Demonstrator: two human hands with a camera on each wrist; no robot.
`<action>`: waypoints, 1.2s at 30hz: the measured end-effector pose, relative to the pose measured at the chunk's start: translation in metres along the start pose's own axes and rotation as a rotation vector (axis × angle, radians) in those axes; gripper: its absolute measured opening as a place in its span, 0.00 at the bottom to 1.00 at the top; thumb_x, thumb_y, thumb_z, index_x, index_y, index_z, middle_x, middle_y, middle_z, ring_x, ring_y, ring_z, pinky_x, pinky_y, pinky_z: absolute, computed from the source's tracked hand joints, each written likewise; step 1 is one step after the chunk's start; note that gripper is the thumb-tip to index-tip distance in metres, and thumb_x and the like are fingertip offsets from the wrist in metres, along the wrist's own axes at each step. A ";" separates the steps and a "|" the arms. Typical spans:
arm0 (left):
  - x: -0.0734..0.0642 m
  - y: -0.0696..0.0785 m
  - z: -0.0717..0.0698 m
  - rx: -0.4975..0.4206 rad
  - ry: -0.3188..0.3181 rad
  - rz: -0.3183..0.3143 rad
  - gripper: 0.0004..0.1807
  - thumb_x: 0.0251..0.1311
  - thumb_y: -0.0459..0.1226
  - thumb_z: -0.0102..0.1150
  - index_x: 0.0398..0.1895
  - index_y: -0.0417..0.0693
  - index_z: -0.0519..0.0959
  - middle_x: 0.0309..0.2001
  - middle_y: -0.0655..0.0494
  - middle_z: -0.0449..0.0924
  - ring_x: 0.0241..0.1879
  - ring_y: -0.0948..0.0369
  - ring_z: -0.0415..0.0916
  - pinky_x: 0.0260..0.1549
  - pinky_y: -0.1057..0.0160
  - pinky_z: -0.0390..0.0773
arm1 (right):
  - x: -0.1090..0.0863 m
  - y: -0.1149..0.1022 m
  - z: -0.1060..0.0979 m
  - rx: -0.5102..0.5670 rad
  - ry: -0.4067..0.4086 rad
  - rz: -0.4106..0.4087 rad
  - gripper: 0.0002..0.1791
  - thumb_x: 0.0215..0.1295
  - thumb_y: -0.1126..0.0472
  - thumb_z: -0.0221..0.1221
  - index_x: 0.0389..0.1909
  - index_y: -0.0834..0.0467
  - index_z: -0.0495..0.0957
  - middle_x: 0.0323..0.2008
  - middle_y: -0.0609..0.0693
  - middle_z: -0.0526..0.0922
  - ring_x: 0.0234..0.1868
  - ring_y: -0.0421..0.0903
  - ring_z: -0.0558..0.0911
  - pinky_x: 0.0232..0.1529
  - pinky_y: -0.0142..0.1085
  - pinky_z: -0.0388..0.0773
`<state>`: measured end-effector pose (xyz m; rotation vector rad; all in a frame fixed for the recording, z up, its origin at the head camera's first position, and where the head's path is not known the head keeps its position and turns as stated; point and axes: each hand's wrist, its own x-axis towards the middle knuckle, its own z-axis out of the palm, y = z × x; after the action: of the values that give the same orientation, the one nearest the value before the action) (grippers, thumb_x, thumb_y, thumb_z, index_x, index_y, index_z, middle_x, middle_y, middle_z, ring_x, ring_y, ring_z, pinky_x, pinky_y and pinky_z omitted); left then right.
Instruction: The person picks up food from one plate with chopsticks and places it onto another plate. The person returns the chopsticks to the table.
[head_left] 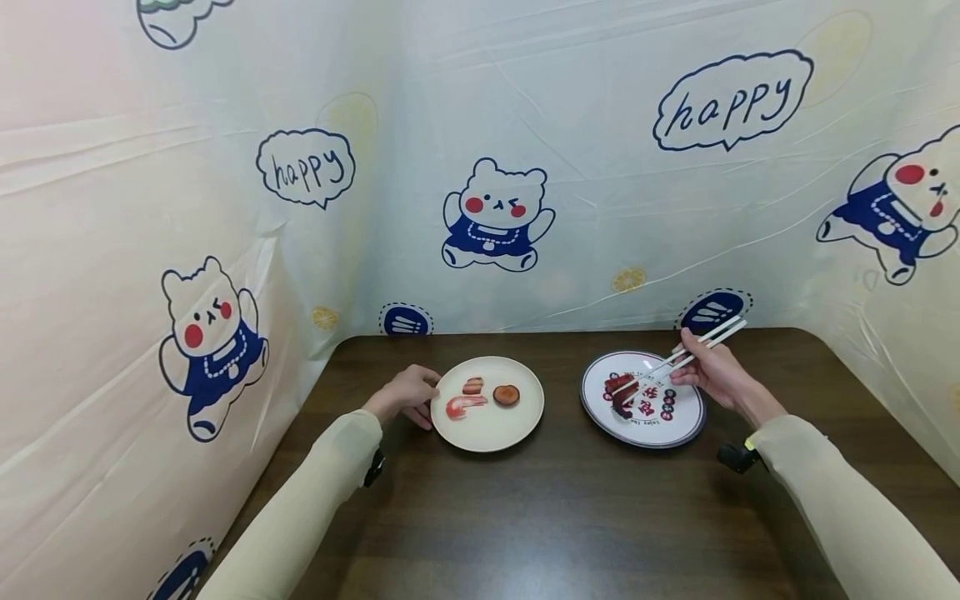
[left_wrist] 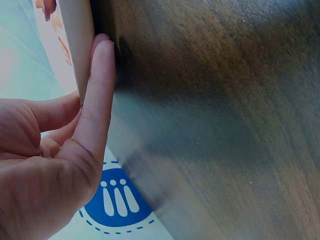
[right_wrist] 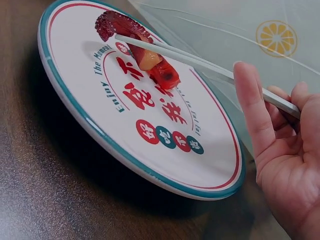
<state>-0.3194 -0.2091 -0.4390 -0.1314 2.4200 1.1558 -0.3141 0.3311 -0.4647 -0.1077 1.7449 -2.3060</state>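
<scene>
My left hand (head_left: 408,392) pinches the left rim of a cream plate (head_left: 487,440), thumb above and a finger beneath in the left wrist view. On that plate lie a shrimp (head_left: 463,406), a round brown slice (head_left: 506,395) and a small striped meat-like piece (head_left: 473,385). My right hand (head_left: 716,373) holds white chopsticks (right_wrist: 200,61) over a white plate with red lettering (right_wrist: 145,167). Their tips touch a dark red, tentacle-like piece (right_wrist: 119,24); whether it is lifted I cannot tell. A glossy red piece (right_wrist: 165,76) with a yellowish part sits against it.
Both plates are on a dark brown wooden table (head_left: 517,533), side by side with a gap between them. A pale cloth (head_left: 592,183) with printed bears hangs behind the table and at its sides. Black wrist devices (head_left: 738,458) are worn below both hands.
</scene>
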 end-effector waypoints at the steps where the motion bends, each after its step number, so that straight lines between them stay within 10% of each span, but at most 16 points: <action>1: 0.000 0.000 0.000 -0.001 0.000 0.001 0.21 0.78 0.30 0.51 0.71 0.35 0.73 0.46 0.39 0.83 0.30 0.50 0.87 0.30 0.54 0.91 | 0.000 0.000 0.000 -0.001 0.005 0.002 0.23 0.84 0.46 0.48 0.43 0.63 0.77 0.31 0.56 0.87 0.30 0.46 0.89 0.37 0.36 0.90; 36: 0.001 -0.002 0.000 -0.006 0.005 0.006 0.21 0.78 0.29 0.50 0.70 0.35 0.73 0.44 0.40 0.84 0.27 0.50 0.86 0.29 0.53 0.91 | 0.001 0.001 -0.002 -0.071 0.068 0.008 0.25 0.83 0.44 0.48 0.48 0.65 0.73 0.33 0.55 0.86 0.31 0.46 0.89 0.38 0.37 0.90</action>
<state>-0.3200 -0.2099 -0.4410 -0.1299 2.4230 1.1669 -0.3153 0.3320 -0.4667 -0.0354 1.8575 -2.2670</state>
